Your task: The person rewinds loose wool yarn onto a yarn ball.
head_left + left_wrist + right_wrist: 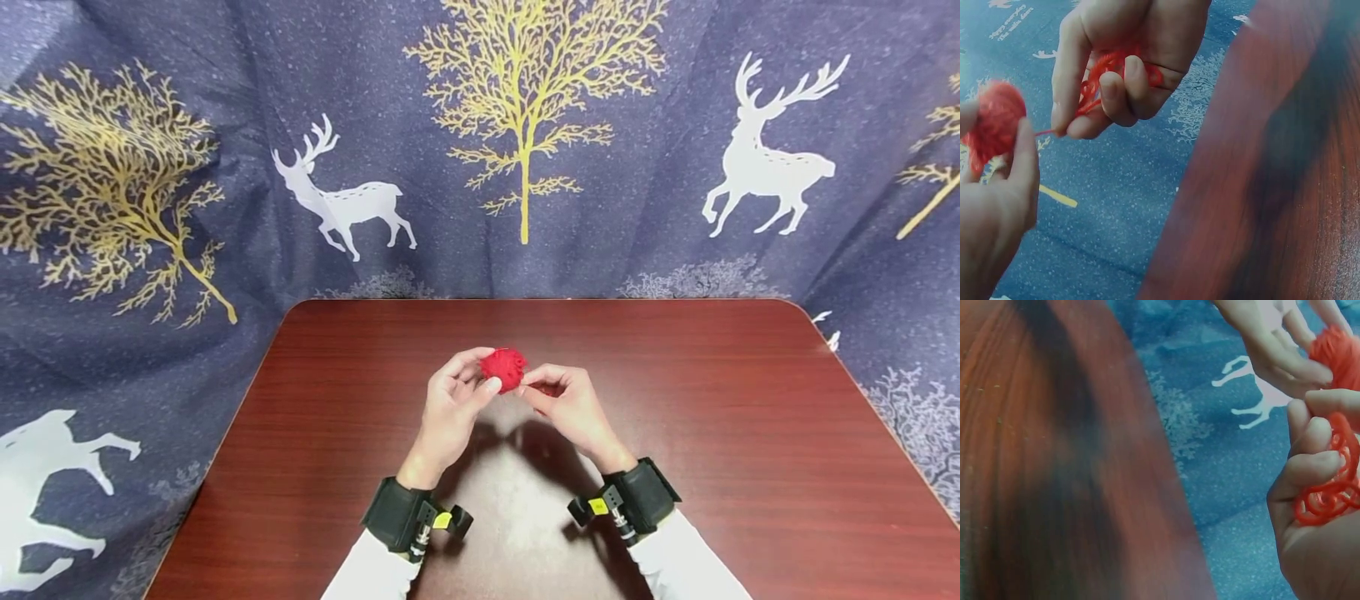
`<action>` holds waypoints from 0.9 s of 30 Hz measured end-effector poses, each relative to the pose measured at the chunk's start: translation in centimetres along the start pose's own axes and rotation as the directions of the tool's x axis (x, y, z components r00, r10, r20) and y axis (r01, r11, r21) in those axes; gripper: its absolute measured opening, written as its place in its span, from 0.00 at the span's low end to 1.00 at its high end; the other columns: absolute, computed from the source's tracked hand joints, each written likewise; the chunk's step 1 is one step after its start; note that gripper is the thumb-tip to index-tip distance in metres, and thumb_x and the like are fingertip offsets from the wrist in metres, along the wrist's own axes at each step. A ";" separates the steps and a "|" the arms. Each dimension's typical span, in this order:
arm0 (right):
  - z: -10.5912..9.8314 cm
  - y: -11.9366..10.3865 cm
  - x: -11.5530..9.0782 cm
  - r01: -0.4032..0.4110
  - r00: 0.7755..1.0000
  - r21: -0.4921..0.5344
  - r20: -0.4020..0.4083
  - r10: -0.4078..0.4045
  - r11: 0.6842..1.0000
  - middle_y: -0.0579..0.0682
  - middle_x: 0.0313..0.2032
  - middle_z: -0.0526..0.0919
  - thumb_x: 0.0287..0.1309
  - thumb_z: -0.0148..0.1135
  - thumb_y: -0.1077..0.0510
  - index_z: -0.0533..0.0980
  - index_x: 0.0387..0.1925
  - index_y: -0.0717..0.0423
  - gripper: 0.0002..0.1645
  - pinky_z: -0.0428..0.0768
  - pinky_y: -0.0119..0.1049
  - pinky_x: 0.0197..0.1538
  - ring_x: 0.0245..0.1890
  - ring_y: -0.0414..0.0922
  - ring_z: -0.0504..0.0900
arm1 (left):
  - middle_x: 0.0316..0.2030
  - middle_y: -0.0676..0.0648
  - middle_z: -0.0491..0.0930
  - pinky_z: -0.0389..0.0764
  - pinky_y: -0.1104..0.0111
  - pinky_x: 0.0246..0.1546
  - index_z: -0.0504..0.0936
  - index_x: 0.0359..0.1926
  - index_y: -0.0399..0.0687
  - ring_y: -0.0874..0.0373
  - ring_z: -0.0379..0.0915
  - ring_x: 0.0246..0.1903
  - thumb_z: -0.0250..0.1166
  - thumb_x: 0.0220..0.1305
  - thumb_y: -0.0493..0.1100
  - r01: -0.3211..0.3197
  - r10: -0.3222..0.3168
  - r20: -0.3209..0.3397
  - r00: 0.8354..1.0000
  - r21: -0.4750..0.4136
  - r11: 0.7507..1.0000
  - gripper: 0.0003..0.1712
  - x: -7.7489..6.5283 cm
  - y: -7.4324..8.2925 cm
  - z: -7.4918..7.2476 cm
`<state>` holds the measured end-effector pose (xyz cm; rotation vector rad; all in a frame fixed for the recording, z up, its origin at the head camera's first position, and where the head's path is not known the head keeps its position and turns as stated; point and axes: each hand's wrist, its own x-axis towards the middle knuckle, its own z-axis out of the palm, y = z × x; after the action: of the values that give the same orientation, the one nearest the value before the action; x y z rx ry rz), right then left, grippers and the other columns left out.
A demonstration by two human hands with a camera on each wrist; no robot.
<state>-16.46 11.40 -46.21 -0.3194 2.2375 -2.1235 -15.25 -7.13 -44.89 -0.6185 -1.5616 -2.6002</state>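
Note:
A small ball of red yarn (503,368) is held up over the table by my left hand (448,410), thumb on the near side and fingers behind it. Close by on the right, my right hand (572,407) pinches a strand of the yarn between thumb and forefinger. In the left wrist view a short taut strand (1044,132) runs from the ball to those fingertips. Loose loops of red yarn (1329,497) lie gathered in the right palm, under the curled fingers, as the right wrist view shows.
Both hands are above a reddish-brown wooden table (360,333) with rounded far corners. Behind it hangs a dark blue cloth (480,250) printed with white deer and golden trees. Each wrist wears a black band (642,496) with a small camera.

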 end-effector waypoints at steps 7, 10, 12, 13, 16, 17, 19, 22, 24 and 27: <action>1.1 0.1 -0.9 0.083 0.997 -0.116 0.002 -0.083 0.990 0.52 0.27 0.87 0.56 0.72 0.67 0.86 0.35 0.64 0.04 0.75 0.28 0.25 0.22 0.37 0.77 | 0.49 0.44 0.82 0.81 0.71 0.48 0.68 0.66 0.29 0.57 0.79 0.49 0.60 0.63 0.23 0.034 -0.029 -0.178 0.984 0.026 0.999 0.30 0.3 -0.5 0.2; 1.4 0.1 -1.1 0.108 0.994 -0.163 0.003 -0.109 0.981 0.50 0.27 0.87 0.55 0.72 0.68 0.86 0.34 0.63 0.04 0.75 0.27 0.26 0.23 0.37 0.77 | 0.54 0.40 0.79 0.81 0.70 0.50 0.67 0.70 0.30 0.56 0.78 0.51 0.60 0.64 0.23 0.039 -0.026 -0.193 0.981 0.068 0.997 0.32 0.4 -0.7 0.3; 1.5 0.0 -1.2 0.113 0.993 -0.180 0.001 -0.115 0.977 0.49 0.27 0.87 0.54 0.71 0.68 0.86 0.34 0.63 0.04 0.75 0.28 0.27 0.24 0.37 0.78 | 0.58 0.37 0.76 0.81 0.70 0.51 0.68 0.70 0.30 0.55 0.78 0.51 0.60 0.65 0.23 0.036 -0.011 -0.195 0.981 0.122 0.992 0.31 0.5 -0.7 0.4; 1.6 0.0 -1.3 0.114 0.993 -0.183 0.000 -0.116 0.977 0.48 0.27 0.87 0.54 0.72 0.68 0.86 0.34 0.63 0.04 0.75 0.28 0.27 0.24 0.37 0.77 | 0.59 0.36 0.76 0.81 0.70 0.51 0.69 0.69 0.30 0.54 0.78 0.51 0.60 0.66 0.23 0.031 0.000 -0.195 0.981 0.157 0.987 0.30 0.5 -0.8 0.4; 1.6 -0.2 -1.4 0.117 0.993 -0.200 0.001 -0.119 0.973 0.46 0.25 0.86 0.54 0.72 0.68 0.86 0.33 0.62 0.03 0.73 0.27 0.26 0.23 0.37 0.75 | 0.59 0.35 0.76 0.82 0.70 0.50 0.75 0.64 0.31 0.52 0.80 0.50 0.63 0.64 0.24 0.018 0.041 -0.213 0.976 0.271 0.962 0.27 0.5 -0.8 0.5; 1.6 -0.4 -1.5 0.119 0.993 -0.206 0.004 -0.121 0.971 0.46 0.25 0.85 0.54 0.72 0.68 0.86 0.33 0.61 0.03 0.72 0.27 0.26 0.22 0.37 0.75 | 0.57 0.35 0.77 0.82 0.70 0.49 0.77 0.62 0.32 0.51 0.80 0.48 0.64 0.63 0.24 0.020 0.050 -0.223 0.973 0.301 0.953 0.26 0.5 -0.8 0.6; 1.6 -0.6 -1.6 0.127 0.992 -0.220 0.011 -0.128 0.967 0.44 0.23 0.83 0.54 0.72 0.67 0.87 0.33 0.60 0.03 0.71 0.27 0.24 0.21 0.37 0.73 | 0.53 0.35 0.79 0.83 0.69 0.47 0.80 0.59 0.33 0.50 0.81 0.46 0.66 0.61 0.24 0.028 0.059 -0.244 0.968 0.338 0.941 0.24 0.5 -0.8 0.7; 1.6 -1.1 -1.6 0.146 0.989 -0.235 0.016 -0.146 0.961 0.44 0.21 0.81 0.54 0.73 0.67 0.87 0.32 0.58 0.03 0.69 0.27 0.23 0.20 0.36 0.72 | 0.49 0.36 0.80 0.83 0.68 0.45 0.80 0.54 0.33 0.50 0.81 0.44 0.67 0.58 0.23 0.038 0.059 -0.262 0.963 0.351 0.936 0.22 0.5 -1.0 0.7; 1.4 -1.4 -1.6 0.162 0.986 -0.225 0.011 -0.163 0.961 0.44 0.20 0.80 0.54 0.73 0.67 0.87 0.32 0.58 0.04 0.68 0.27 0.22 0.19 0.36 0.71 | 0.48 0.35 0.81 0.83 0.69 0.45 0.81 0.52 0.32 0.51 0.81 0.43 0.67 0.56 0.22 0.040 0.056 -0.258 0.965 0.352 0.935 0.21 0.5 -1.1 0.6; 0.9 -1.9 -1.3 0.187 0.982 -0.204 0.002 -0.190 0.961 0.47 0.21 0.81 0.54 0.73 0.68 0.87 0.33 0.59 0.04 0.68 0.26 0.22 0.19 0.37 0.71 | 0.49 0.35 0.82 0.83 0.70 0.44 0.82 0.50 0.32 0.52 0.81 0.43 0.67 0.56 0.21 0.053 0.032 -0.225 0.974 0.360 0.931 0.20 0.4 -1.2 0.4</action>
<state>-14.78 10.70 -44.54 -0.5451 2.5341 -1.9868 -15.75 -6.11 -45.61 -0.2707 -1.8965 -2.1988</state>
